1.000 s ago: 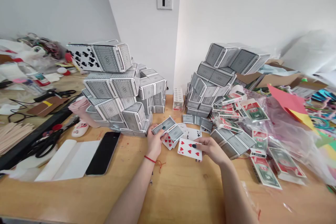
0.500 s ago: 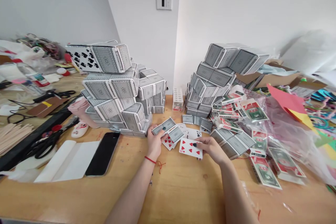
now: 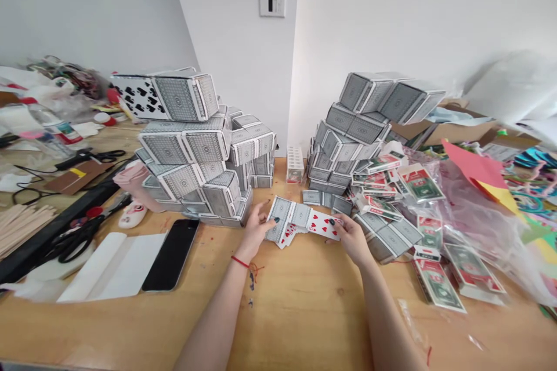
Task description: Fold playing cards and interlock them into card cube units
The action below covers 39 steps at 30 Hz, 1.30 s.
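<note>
Head view: the heart card [image 3: 321, 224] lies face up at the middle of the wooden table [image 3: 296, 313], its left end against the joined grey-backed cards [image 3: 281, 214]. Right hand [image 3: 348, 236]: thumb and fingers closed in a pinch on the card's right end. Left hand [image 3: 256, 231]: thumb laid on the face of the grey-backed cards, fingers slightly bent along their left edge; card held between, though fingertips underneath are hidden. Red-pipped cards [image 3: 288, 236] show partly from under the grey backs.

Just beyond: folded card strip [image 3: 319, 198]. Right of the right hand: grey card block [image 3: 387, 236], then red-and-green card boxes [image 3: 439, 284], some heaped against the right card stack [image 3: 361, 139]. Left card stack [image 3: 191, 151] stands behind and left of the left hand.

Farther left, in order: black phone [image 3: 170, 255], white paper [image 3: 113, 266], black-handled scissors [image 3: 80, 237], wooden sticks [image 3: 21, 232]. Wall behind carries a white switch plate [image 3: 272, 4].
</note>
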Motion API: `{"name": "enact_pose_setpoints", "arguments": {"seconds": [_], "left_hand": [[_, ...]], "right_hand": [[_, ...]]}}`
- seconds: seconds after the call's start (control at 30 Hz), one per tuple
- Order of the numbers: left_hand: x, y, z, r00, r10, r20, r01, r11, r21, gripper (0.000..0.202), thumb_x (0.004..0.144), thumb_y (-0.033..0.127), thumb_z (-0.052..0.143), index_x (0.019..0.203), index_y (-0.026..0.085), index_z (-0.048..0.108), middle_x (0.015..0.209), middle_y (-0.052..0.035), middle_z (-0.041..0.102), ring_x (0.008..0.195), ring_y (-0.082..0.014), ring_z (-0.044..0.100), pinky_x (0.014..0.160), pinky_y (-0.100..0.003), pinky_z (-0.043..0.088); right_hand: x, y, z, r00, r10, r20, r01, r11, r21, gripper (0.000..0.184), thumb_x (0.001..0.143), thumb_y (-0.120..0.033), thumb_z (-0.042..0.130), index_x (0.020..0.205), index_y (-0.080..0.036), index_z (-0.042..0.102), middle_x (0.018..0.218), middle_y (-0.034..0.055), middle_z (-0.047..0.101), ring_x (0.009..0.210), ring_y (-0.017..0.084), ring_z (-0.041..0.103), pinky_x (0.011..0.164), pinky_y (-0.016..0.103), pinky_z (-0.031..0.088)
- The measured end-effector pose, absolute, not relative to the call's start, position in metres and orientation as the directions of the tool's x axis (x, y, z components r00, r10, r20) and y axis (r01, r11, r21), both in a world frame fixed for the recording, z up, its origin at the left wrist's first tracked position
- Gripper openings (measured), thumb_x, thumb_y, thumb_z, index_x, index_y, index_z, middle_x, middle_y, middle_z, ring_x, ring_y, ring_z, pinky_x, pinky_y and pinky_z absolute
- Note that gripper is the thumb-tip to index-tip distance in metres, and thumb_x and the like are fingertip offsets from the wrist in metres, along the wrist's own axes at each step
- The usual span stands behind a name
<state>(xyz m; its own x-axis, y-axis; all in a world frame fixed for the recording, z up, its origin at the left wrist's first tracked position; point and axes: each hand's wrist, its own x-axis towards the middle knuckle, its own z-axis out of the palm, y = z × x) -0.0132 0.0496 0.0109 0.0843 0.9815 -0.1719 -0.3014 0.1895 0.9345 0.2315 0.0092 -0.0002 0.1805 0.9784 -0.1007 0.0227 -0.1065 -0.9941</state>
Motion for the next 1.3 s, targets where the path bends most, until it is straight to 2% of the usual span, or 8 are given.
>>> {"name": "enact_pose_setpoints", "arguments": {"seconds": [0.13,0.3,0.47,0.6,0.73,0.97,1.1,1.3], "left_hand": [[-0.022,0.046,0.021,0.289,0.945,-0.152,-0.219,0.220,0.951,0.043,0.054,0.008,0.067,0.095,0.018,0.060,0.084,-0.0050,0.066,0.080,-0.0185,0.061,0.066,-0.025,0.047],[-0.021,0.043,0.018,0.333,0.922,-0.197,-0.121,0.249,0.961,0.021,0.062,0.023,0.066,0.081,0.014,0.065,0.078,-0.0079,0.067,0.062,-0.0166,0.061,0.058,-0.027,0.049],[-0.017,0.044,0.014,0.254,0.956,-0.146,-0.100,0.176,0.979,0.027,0.054,0.016,0.072,0.080,0.016,0.066,0.077,-0.0054,0.067,0.067,-0.0143,0.061,0.059,-0.021,0.047],[-0.017,0.046,0.014,0.203,0.964,-0.172,-0.118,0.198,0.973,0.030,0.052,0.014,0.072,0.081,0.015,0.065,0.075,-0.0053,0.067,0.065,-0.0146,0.061,0.059,-0.023,0.048],[-0.019,0.047,0.015,0.224,0.959,-0.173,-0.125,0.205,0.971,0.030,0.053,0.016,0.072,0.082,0.014,0.065,0.075,-0.0058,0.067,0.065,-0.0149,0.061,0.061,-0.025,0.048],[-0.017,0.048,0.012,0.209,0.952,-0.223,-0.117,0.251,0.961,0.033,0.053,0.021,0.073,0.082,0.013,0.061,0.076,-0.0040,0.067,0.066,-0.0145,0.061,0.063,-0.025,0.047],[-0.017,0.049,0.010,0.189,0.949,-0.254,-0.139,0.282,0.949,0.034,0.052,0.025,0.074,0.080,0.012,0.060,0.073,-0.0048,0.067,0.063,-0.0155,0.061,0.061,-0.027,0.048],[-0.017,0.051,0.004,0.223,0.936,-0.272,-0.137,0.306,0.942,0.032,0.051,0.026,0.075,0.076,0.011,0.059,0.068,-0.0046,0.067,0.059,-0.0154,0.061,0.057,-0.026,0.048]], "right_hand": [[0.233,0.010,-0.001,0.153,0.984,-0.089,0.043,-0.097,-0.994,0.032,0.065,-0.044,0.060,0.083,-0.018,0.057,0.058,-0.0005,0.051,0.052,0.015,0.051,0.044,0.032,0.053],[0.223,0.007,0.006,0.038,0.992,-0.118,0.067,-0.121,-0.990,0.037,0.067,-0.047,0.059,0.089,-0.017,0.057,0.056,-0.0019,0.051,0.042,0.013,0.051,0.037,0.027,0.047],[0.215,0.007,0.007,0.086,0.995,-0.054,0.014,-0.055,-0.998,0.035,0.068,-0.046,0.058,0.088,-0.017,0.055,0.059,-0.0010,0.053,0.045,0.014,0.054,0.042,0.029,0.049],[0.218,0.009,0.005,0.244,0.969,-0.027,-0.021,-0.022,-1.000,0.035,0.067,-0.046,0.059,0.087,-0.018,0.055,0.063,0.0013,0.056,0.047,0.016,0.054,0.046,0.032,0.051],[0.218,0.011,0.001,0.262,0.964,-0.035,-0.008,-0.034,-0.999,0.038,0.065,-0.049,0.059,0.088,-0.019,0.055,0.063,0.0018,0.056,0.048,0.016,0.054,0.047,0.033,0.052],[0.207,0.009,0.001,0.130,0.991,-0.045,-0.016,-0.043,-0.999,0.040,0.067,-0.047,0.059,0.092,-0.016,0.056,0.066,0.0019,0.057,0.055,0.017,0.056,0.046,0.033,0.055],[0.205,0.008,0.003,0.036,0.997,-0.071,-0.032,-0.070,-0.997,0.040,0.069,-0.045,0.057,0.096,-0.015,0.055,0.065,0.0032,0.062,0.056,0.019,0.061,0.047,0.033,0.055],[0.212,0.007,0.003,-0.081,0.989,-0.125,0.006,-0.125,-0.992,0.034,0.073,-0.041,0.053,0.092,-0.013,0.059,0.057,0.0044,0.065,0.050,0.021,0.063,0.045,0.033,0.053]]}}
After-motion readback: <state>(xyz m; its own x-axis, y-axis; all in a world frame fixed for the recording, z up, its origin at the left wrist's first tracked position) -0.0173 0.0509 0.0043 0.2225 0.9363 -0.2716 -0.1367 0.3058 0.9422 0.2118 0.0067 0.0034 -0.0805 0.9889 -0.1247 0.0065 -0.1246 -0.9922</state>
